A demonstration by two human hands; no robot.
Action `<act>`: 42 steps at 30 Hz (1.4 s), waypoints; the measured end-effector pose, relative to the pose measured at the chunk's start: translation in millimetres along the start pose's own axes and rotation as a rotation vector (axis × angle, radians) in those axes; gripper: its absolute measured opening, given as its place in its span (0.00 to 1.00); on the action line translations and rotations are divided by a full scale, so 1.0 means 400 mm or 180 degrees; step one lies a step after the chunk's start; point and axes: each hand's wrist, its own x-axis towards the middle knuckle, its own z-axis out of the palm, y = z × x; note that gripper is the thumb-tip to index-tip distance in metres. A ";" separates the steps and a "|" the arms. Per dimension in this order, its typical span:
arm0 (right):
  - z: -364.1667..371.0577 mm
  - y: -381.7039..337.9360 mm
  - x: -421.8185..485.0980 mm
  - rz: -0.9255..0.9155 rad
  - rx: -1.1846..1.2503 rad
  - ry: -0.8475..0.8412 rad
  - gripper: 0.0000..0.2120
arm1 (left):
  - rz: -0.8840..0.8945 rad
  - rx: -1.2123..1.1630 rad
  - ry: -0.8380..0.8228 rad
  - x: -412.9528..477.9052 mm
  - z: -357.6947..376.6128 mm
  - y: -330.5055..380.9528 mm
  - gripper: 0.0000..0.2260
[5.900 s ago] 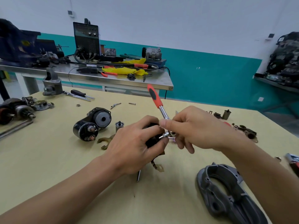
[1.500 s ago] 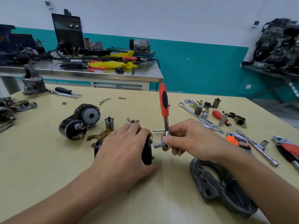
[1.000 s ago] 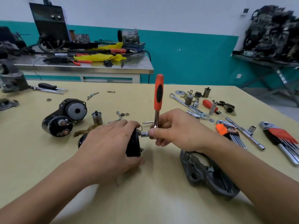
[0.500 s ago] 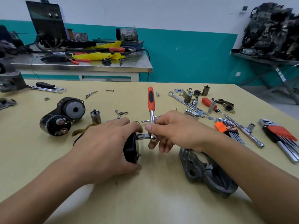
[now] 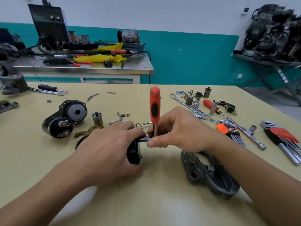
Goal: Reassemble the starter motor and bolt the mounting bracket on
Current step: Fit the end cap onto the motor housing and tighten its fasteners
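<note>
Motor body (image 5: 134,151), black: middle of table (image 5: 146,201), toward its near edge; left hand (image 5: 107,149) curled over it, gripping.
Ratchet (image 5: 154,108), orange handle upright: head pinched by right hand (image 5: 177,132), socket against motor's end.
Bracket (image 5: 208,175), grey: under right wrist.

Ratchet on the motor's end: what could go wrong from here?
The right hand pinches the ratchet at its head, not the handle, so the socket may slip off. Only the left hand steadies the motor; it could twist. Loose nuts behind the hands could get knocked away.
</note>
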 end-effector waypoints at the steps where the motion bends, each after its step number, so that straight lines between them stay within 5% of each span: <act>1: 0.002 -0.001 0.006 0.0156 0.0087 0.0044 0.07 | 0.0000 0.0037 0.0006 0.001 0.001 0.000 0.28; 5: 0.024 0.006 0.024 0.0887 0.0133 -0.0033 0.17 | 0.0030 0.0089 0.0024 -0.001 0.010 -0.001 0.32; 11: -0.016 -0.002 0.000 0.0160 -0.0263 -0.0178 0.03 | -0.0015 -0.0025 0.0030 0.001 0.010 -0.002 0.31; 15: -0.016 -0.009 -0.008 -0.0296 -0.0267 -0.0165 0.06 | -0.0035 -0.0063 0.0031 0.001 0.005 0.001 0.32; 20: -0.013 -0.005 -0.006 -0.0005 -0.0517 -0.0429 0.04 | -0.0056 -0.0058 0.0022 0.000 0.002 0.002 0.29; 25: 0.020 -0.004 0.013 0.0605 -0.0563 -0.0207 0.22 | -0.0079 0.0074 0.0067 0.004 0.012 0.003 0.32; 28: 0.027 0.005 0.018 0.0858 -0.0435 -0.0076 0.24 | -0.0061 0.0072 0.0101 0.001 0.015 0.000 0.33; 34: 0.000 -0.004 0.006 0.0227 -0.0634 -0.0197 0.09 | -0.0079 -0.0016 0.0095 0.002 0.015 -0.002 0.30; 42: 0.000 -0.008 0.001 -0.0138 -0.0888 0.0058 0.11 | -0.0098 0.0030 0.0143 0.002 0.016 -0.003 0.31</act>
